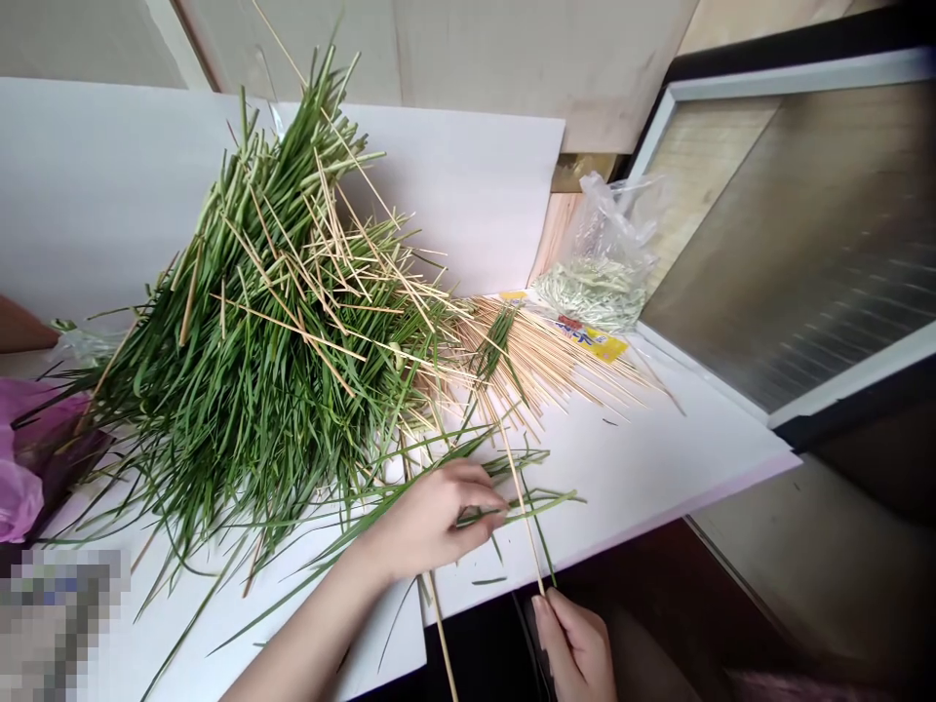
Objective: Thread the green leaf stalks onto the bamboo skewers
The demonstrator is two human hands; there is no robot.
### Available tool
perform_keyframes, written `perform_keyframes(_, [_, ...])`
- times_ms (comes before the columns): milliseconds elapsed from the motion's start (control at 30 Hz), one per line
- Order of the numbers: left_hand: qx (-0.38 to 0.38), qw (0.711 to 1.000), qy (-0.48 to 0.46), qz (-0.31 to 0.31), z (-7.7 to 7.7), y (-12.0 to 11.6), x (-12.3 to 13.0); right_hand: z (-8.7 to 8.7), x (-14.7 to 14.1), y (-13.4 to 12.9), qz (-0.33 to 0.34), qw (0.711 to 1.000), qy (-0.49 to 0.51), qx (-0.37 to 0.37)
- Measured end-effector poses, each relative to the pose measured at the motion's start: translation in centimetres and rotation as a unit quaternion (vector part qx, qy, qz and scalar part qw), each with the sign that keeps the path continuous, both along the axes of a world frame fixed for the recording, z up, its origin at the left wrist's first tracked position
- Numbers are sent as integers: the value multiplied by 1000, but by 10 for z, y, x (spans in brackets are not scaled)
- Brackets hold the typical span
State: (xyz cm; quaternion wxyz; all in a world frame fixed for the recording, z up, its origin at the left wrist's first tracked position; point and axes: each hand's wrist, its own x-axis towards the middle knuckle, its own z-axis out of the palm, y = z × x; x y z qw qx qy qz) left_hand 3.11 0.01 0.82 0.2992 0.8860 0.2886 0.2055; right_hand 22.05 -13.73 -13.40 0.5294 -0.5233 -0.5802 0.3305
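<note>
My right hand (pixel 574 648), at the table's front edge, is closed round the lower end of a thin bamboo skewer (pixel 523 502). The skewer points up and slightly left, with a green blade beside it. My left hand (pixel 446 517) is to the left of that skewer, palm down over loose chive blades (pixel 548 504). Its thumb and forefinger come together on a chive, though the exact grip is partly hidden. Behind my hands rises a big heap of chives (pixel 292 390), with several skewers stuck through it and lying on it.
Many bare skewers (pixel 541 361) lie fanned out beyond my hands, a small chive bunch (pixel 495 346) on them. A clear plastic bag (pixel 596 263) with pale green shreds stands at the back right, near a framed glass panel (pixel 797 234). A purple bag (pixel 29 458) lies far left.
</note>
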Motion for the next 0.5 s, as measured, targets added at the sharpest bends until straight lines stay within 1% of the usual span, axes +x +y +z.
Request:
perform_keyframes(100, [20, 997, -19, 69, -2, 5, -4, 2, 0, -2, -18, 1000, 17, -10])
perform_keyframes(167, [57, 992, 9, 115, -7, 8, -4, 1, 0, -3, -20, 1000, 22, -9])
perform_keyframes(200, [81, 988, 34, 128, -9, 9, -5, 1, 0, -4, -20, 1000, 22, -8])
perform_keyframes(267, [122, 980, 86, 135, -13, 11, -4, 1, 0, -4, -20, 999, 24, -7])
perform_keyframes(333, [142, 974, 120, 131, -15, 11, -4, 2, 0, -3, -19, 999, 28, -7])
perform_keyframes(500, [130, 973, 144, 128, -14, 10, -4, 8, -2, -3, -21, 999, 32, -5])
